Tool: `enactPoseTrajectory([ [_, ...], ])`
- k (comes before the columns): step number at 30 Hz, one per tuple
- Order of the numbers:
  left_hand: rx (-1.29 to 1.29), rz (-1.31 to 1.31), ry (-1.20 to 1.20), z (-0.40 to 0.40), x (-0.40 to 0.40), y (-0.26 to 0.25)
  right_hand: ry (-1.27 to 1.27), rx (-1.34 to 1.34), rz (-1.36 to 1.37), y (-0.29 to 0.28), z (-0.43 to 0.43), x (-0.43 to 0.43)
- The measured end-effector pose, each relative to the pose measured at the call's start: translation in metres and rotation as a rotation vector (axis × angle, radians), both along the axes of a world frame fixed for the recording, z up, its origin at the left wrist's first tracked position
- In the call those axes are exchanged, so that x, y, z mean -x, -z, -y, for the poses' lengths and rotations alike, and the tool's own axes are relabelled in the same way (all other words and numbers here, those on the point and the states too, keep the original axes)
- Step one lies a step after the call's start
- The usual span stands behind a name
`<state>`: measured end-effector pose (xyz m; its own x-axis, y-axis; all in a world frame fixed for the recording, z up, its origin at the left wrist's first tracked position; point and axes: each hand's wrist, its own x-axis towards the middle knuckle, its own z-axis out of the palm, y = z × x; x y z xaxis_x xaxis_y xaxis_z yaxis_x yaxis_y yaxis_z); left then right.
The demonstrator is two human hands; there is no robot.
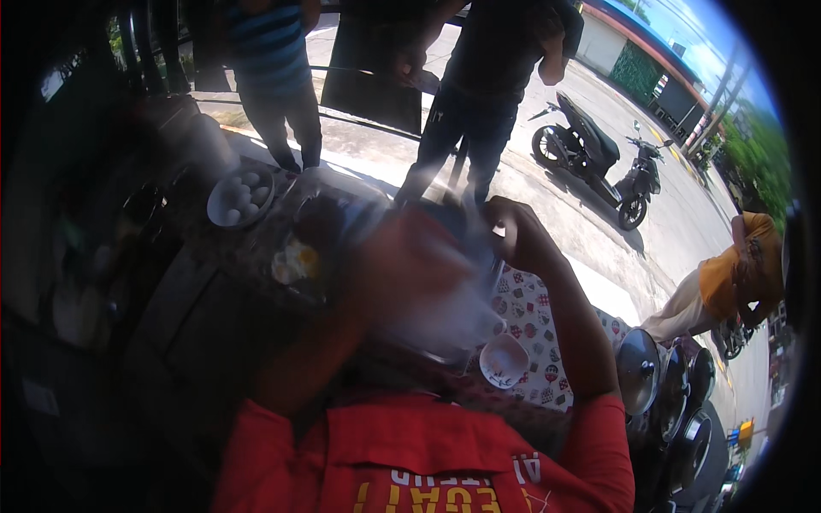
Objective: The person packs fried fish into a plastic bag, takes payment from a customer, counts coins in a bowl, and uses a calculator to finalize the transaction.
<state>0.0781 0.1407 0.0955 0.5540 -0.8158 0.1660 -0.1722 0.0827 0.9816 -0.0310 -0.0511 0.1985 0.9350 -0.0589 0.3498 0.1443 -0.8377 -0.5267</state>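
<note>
My left hand (417, 260) is strongly blurred over the middle of the table. Translucent whitish film (442, 320), seemingly a plastic bag, hangs around and below it; the blur hides the left fingers' grip. At the upper edge of this film, my right hand (523, 234) is raised with its fingers curled together in a pinch. Left of my hands, fried eggs (296, 261) with a yellow yolk lie in a clear-looking container or tray. Below the film, a small pale pink bowl (505, 360) stands on the patterned tablecloth (529, 314).
A white bowl (221, 215) of several whole eggs sits at the far left. Several pots with lids (638, 372) line the right end. Two people (272, 83) (484, 83) stand across the table, and another person (734, 276) is at right. A parked motor scooter (587, 141) is on the street.
</note>
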Motion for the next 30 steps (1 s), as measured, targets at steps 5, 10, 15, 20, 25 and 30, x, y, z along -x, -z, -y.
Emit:
enactPoseTrajectory([
  [5, 0.184, -0.522, 0.131, 0.008, 0.003, -0.048, 0.289, -0.585, -0.111, 0.008, 0.048, -0.117],
  [10, 0.296, -0.174, 0.137, 0.013, -0.010, -0.069, 0.354, -1.003, -0.086, 0.010, 0.071, -0.203],
  [15, 0.145, -0.533, 0.416, -0.002, -0.021, -0.039, 0.497, -1.266, -0.023, -0.006, 0.072, -0.235],
  [20, 0.044, -0.574, 0.498, -0.004, -0.024, -0.010, 0.493, -1.303, 0.291, 0.014, 0.091, -0.282],
  [25, 0.080, -0.430, 0.562, 0.002, -0.032, 0.001, 0.739, -1.087, 0.480, -0.002, 0.074, -0.275],
  [30, -0.002, 0.091, 0.489, 0.002, -0.023, -0.001, 0.441, -1.154, 0.533, -0.004, 0.074, -0.220],
])
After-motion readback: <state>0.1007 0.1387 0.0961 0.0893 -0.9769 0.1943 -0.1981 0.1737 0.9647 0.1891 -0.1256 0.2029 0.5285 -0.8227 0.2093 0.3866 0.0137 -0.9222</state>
